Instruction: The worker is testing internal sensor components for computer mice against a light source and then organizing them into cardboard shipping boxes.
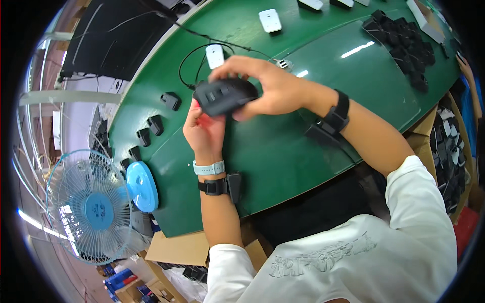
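A black computer mouse (226,96) is lifted above the green table (273,161), with its cable (181,70) looping away from the left end. My right hand (275,86) reaches over it from the right, fingers along the far side and thumb at the near side. Under the mouse's near left side is my left hand (204,131), with its thumb and palm against it and its other fingers mostly hidden. Red light shines onto the left palm. A white rounded block (214,56) lies just beyond the mouse. A USB plug (284,64) rests farther right.
Small black blocks (155,124) line the left table edge, beside a blue oval piece (141,187) and a fan (98,211). Black parts (399,43) are heaped at the far right. A carton of parts (449,151) stands right; another person's arm (469,76) shows there.
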`<state>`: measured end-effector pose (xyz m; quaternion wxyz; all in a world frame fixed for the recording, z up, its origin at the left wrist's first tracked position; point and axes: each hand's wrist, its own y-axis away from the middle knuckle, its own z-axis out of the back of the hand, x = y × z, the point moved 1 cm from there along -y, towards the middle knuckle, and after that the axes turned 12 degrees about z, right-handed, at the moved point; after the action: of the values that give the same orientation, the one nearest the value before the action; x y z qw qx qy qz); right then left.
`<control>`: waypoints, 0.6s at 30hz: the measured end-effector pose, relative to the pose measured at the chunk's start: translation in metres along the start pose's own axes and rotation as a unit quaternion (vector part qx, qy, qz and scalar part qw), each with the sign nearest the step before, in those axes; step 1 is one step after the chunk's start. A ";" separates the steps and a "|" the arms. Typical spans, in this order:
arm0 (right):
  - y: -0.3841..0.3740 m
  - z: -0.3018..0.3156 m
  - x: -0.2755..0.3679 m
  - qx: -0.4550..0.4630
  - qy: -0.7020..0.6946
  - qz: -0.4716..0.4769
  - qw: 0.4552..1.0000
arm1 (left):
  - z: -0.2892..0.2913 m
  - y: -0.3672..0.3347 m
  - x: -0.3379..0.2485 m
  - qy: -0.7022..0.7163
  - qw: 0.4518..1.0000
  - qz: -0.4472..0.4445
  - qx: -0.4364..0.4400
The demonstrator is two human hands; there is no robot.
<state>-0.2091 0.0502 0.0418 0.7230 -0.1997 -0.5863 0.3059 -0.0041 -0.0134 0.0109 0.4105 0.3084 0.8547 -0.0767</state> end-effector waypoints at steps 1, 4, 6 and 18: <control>0.002 0.001 -0.006 0.078 -0.013 0.065 0.995 | 0.016 0.000 -0.003 -0.017 1.000 0.009 -0.001; 0.013 -0.008 -0.003 0.335 -0.027 0.032 0.941 | 0.008 -0.007 0.002 0.010 0.997 -0.004 -0.081; 0.020 -0.021 0.004 0.441 0.024 0.001 0.897 | 0.010 -0.006 0.000 -0.053 0.994 -0.016 -0.095; 0.001 -0.022 -0.004 -0.018 -0.014 -0.099 0.995 | -0.004 -0.001 0.013 -0.357 0.932 -0.043 -0.050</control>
<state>-0.1885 0.0496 0.0326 0.7376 -0.1489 -0.6189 0.2252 -0.0136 -0.0066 0.0041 0.6998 0.2026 0.6669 -0.1565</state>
